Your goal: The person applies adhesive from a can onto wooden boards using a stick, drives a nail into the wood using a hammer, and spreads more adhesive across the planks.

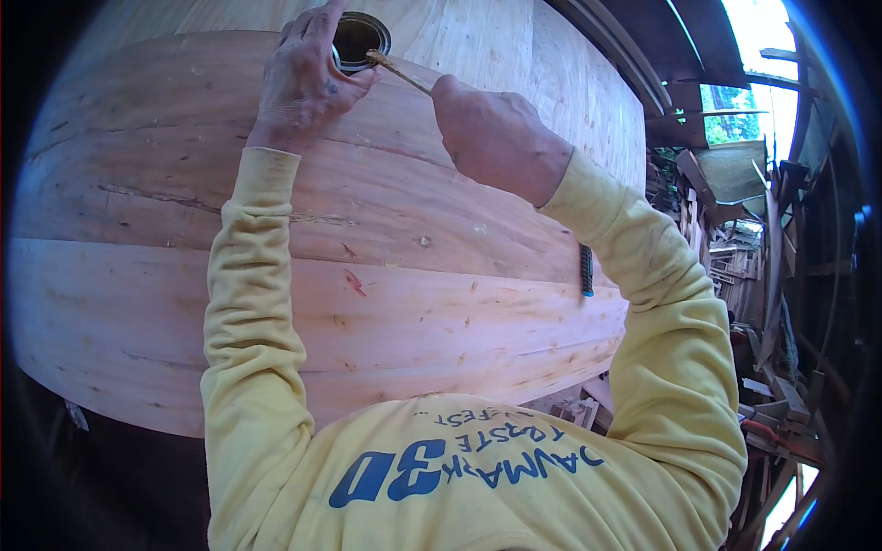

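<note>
An open metal can (pixel 382 35) stands near the far edge of the view on a wooden panel (pixel 395 220). My left hand (pixel 310 78) is wrapped round the can's left side, its thumb low at the front. In my closed right hand (pixel 501 133) is a thin stick (pixel 404 77), slanting up and left to the can's rim. A brownish paste coats the stick's tip at the rim. The can looks dark inside; its contents are hard to make out.
A dark ridged handle-like object (pixel 586 270) lies on the panel by my right forearm. Cracks, knots and a red mark (pixel 356 283) show in the wood. Stacked timber scraps (pixel 735 257) fill the right side beyond the panel's edge.
</note>
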The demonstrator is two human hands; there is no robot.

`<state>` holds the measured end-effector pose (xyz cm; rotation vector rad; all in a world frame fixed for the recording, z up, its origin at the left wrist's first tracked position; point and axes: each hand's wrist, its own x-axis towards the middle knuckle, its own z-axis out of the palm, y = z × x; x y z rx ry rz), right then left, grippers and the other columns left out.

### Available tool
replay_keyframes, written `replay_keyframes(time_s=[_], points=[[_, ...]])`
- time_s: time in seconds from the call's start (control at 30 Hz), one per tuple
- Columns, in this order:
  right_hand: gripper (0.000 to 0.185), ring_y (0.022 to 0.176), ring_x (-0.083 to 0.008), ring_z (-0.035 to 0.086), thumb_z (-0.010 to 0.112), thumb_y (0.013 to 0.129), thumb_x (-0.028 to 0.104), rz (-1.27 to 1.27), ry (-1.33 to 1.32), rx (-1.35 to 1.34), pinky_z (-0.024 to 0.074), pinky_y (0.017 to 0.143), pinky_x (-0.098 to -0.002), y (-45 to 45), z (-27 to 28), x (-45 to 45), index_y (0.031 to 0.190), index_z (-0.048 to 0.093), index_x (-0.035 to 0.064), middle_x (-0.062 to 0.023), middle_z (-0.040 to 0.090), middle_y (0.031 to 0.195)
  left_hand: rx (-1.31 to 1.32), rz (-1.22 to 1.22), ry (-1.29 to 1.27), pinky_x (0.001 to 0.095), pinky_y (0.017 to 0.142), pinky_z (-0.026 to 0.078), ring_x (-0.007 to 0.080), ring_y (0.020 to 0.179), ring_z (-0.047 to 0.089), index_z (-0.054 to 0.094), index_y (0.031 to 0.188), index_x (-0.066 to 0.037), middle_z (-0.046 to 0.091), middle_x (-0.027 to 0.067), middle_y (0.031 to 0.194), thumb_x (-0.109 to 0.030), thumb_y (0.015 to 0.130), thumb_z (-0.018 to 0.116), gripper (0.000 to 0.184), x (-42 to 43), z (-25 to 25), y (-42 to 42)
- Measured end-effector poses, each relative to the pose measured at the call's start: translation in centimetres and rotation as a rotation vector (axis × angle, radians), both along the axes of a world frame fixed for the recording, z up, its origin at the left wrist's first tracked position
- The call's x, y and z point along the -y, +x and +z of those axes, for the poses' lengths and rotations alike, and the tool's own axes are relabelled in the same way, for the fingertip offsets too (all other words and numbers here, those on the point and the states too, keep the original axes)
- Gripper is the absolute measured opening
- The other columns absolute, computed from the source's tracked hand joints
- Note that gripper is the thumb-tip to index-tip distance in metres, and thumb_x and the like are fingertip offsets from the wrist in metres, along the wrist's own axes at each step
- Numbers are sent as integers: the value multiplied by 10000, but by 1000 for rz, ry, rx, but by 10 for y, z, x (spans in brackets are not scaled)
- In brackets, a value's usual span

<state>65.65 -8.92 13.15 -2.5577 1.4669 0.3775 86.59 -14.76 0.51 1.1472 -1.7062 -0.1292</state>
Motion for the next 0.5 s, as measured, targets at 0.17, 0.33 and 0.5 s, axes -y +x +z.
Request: replay_keyframes(time_s=[0.17, 0.33, 0.5], points=[[152, 702, -442, 635, 620, 937, 78, -65, -21, 119, 508, 663, -480, -5, -2, -3, 956, 489, 4, -228, 630, 728, 55, 20, -106, 511, 984, 508, 466, 1127, 608, 520, 1309, 62, 631, 271, 1194, -226, 716, 831, 730, 4, -9, 0], [329, 557, -207, 424, 543, 1057, 309, -246, 300, 690, 386, 544, -338, -5, -20, 22, 874, 539, 36, -50, 486, 637, 40, -11, -30, 519, 989, 502, 471, 1137, 600, 510, 1325, 57, 622, 268, 1209, -211, 712, 824, 739, -2, -1, 1], [498, 560, -112, 427, 452, 1082, 460, -468, 643, 716, 380, 523, -316, -9, -47, 41, 914, 608, 19, 27, 450, 644, 48, -17, -51, 519, 990, 502, 475, 1139, 597, 511, 1321, 52, 622, 262, 1212, -199, 712, 824, 729, 1, -5, 2]])
